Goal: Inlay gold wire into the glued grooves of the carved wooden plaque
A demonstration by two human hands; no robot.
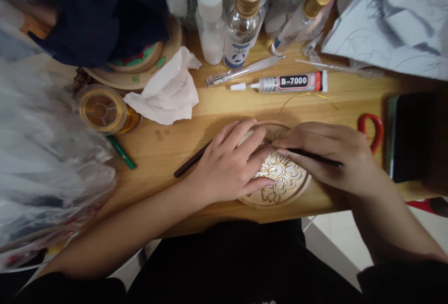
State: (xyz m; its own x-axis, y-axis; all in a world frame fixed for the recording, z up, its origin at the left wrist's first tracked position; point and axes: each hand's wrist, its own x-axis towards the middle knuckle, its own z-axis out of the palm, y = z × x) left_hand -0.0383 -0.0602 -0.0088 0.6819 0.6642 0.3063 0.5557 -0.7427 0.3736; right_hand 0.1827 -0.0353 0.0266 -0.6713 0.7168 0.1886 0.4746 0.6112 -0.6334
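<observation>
A round wooden plaque [276, 203] lies on the table, bearing a flower pattern [280, 171] outlined in gold on white, with some petals at the edge in plain dark lines. My left hand [227, 166] rests across its left side, fingers spread, hiding part of it. Over the upper right of the plaque, my right hand [332, 152] is closed around a thin black tool [311, 155]. The tool's tip meets the pattern's upper part, close to my left fingertips; its exact kind is unclear. A slim dark stick [191, 160] pokes out from beneath my left hand.
Behind the plaque lie a B-7000 glue tube [290, 81], a pen [248, 70], and gold wire [308, 94]. Bottles [240, 29] stand further back. Crumpled tissue [168, 89], a gold wire spool [103, 108] and plastic bags [45, 145] are left; red-handled scissors [376, 131] and a phone [409, 136] right.
</observation>
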